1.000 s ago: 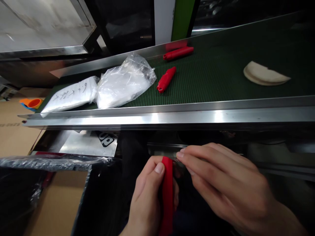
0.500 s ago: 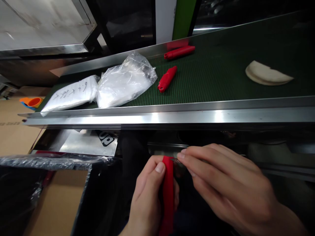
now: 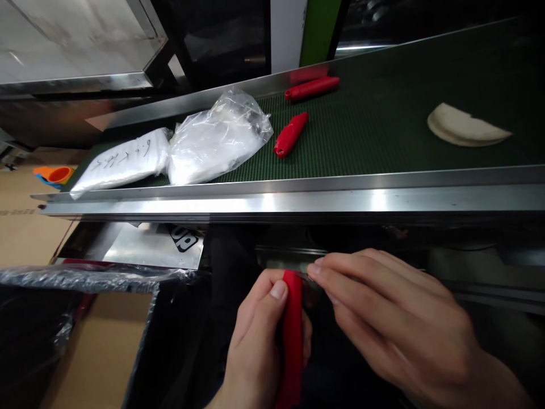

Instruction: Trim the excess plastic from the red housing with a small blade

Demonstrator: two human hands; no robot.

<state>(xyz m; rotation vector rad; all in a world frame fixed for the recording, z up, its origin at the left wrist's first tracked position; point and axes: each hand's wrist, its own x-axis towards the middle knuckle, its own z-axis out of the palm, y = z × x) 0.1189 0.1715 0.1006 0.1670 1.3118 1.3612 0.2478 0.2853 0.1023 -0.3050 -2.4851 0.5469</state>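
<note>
My left hand [image 3: 255, 341] is closed around a long red plastic piece [image 3: 292, 335] held upright, thumb pressed near its top end. The lower part of the piece runs out of the picture at the bottom. My right hand [image 3: 400, 318] pinches a small thin metal blade-like tool [image 3: 304, 276], whose tip meets the top right edge of the red piece. Most of that tool is hidden by my fingers. On the green conveyor belt [image 3: 361, 136] ahead lie two similar red pieces, one nearer [image 3: 291, 135] and one against the far rail [image 3: 313, 88].
A metal rail [image 3: 323, 200] edges the belt in front of my hands. A clear plastic bag [image 3: 219, 142] and a white packet [image 3: 123, 160] lie left; a beige half-round piece [image 3: 466, 125] lies right. Below left stands a plastic-lined box [image 3: 97, 341]. An orange object [image 3: 62, 174] sits beyond.
The blade-like tool and right hand stay at the top edge of the red piece, with barely any movement. The whole view has shifted very slightly.
</note>
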